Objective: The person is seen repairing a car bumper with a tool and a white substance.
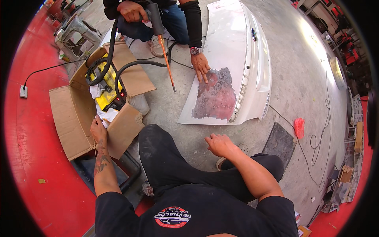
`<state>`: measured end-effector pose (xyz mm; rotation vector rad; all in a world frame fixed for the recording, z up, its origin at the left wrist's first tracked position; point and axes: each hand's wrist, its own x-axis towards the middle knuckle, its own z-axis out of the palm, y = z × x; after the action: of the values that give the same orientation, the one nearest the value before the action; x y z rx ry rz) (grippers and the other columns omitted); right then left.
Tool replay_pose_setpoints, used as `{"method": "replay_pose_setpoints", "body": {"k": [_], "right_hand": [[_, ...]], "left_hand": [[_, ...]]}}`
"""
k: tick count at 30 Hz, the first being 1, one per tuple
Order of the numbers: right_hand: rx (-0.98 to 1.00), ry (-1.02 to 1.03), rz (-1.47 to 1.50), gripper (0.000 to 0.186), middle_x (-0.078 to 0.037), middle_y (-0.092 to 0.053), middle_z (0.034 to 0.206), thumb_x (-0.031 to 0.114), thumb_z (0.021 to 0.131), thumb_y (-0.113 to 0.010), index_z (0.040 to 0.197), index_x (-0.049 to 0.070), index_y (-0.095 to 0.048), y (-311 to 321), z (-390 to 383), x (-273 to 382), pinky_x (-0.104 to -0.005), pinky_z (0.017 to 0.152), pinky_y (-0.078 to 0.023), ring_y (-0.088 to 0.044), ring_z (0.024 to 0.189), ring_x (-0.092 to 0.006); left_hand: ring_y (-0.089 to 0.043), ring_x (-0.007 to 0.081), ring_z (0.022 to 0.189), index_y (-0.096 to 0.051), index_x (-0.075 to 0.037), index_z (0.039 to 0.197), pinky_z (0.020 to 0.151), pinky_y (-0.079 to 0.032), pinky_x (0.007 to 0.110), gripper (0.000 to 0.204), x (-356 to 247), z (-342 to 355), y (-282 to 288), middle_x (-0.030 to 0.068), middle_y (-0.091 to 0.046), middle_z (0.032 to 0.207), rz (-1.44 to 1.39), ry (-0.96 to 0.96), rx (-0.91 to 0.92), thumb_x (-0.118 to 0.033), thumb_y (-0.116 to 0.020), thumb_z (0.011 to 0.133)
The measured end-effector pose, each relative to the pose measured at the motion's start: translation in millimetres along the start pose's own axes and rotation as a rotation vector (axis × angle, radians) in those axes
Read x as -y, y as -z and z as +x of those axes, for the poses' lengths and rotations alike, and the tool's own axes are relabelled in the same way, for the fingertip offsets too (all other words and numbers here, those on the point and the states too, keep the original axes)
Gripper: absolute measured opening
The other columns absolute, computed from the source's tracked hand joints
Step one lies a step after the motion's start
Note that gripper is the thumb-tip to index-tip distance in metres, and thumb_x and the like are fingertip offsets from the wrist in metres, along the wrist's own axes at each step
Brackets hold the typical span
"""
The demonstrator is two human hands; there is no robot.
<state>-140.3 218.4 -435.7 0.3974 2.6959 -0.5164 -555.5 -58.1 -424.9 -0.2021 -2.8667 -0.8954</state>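
Observation:
My left hand [98, 129] is at the near side of an open cardboard box [68, 118], beside white packing [108, 115]; its fingers are mostly hidden. Inside the box sits a yellow machine [106, 81] with black cables. My right hand [220, 145] hovers by my knee with loosely curled fingers and nothing in it. Facing me, a person holds a welding-type gun [156, 23] with a long copper-coloured rod [166, 59] pointing down. Their other hand [200, 67] touches a rough, bare grey-and-reddish patch [217, 96] on a white car body panel [219, 43].
A thick black cable [138, 62] loops from the box toward the gun. A power strip [23, 91] lies on the red floor at left. To the right are a dark mat [279, 141], a red plastic bag [299, 128] and loose cords on the concrete.

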Motion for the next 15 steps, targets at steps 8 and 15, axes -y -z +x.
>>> {"method": "replay_pose_setpoints", "body": {"k": [8,15], "right_hand": [[-0.004,0.000,-0.012,0.026,-0.011,-0.059,0.092,0.025,0.080,-0.062,0.099,0.008,-0.055,-1.1,0.6,-0.3,-0.0426,0.070,-0.047,-0.062,0.084,-0.0294],[-0.003,-0.002,-0.007,0.024,-0.011,-0.059,0.092,0.023,0.080,-0.060,0.099,0.008,-0.055,-1.9,0.4,-0.9,-0.0426,0.070,-0.047,-0.062,0.084,-0.0294]], "left_hand": [[-0.061,0.0335,0.072,-0.063,0.001,0.083,0.067,-0.044,0.041,0.050,-1.3,-0.7,0.7,0.0199,-0.063,0.076,-0.009,0.010,0.007,-0.045,-0.045,0.091],[-0.061,0.0343,0.074,-0.063,0.001,0.084,0.068,-0.044,0.041,0.050,-1.1,-0.5,0.5,0.0201,-0.064,0.078,-0.010,0.008,0.003,-0.044,-0.046,0.091]]}}
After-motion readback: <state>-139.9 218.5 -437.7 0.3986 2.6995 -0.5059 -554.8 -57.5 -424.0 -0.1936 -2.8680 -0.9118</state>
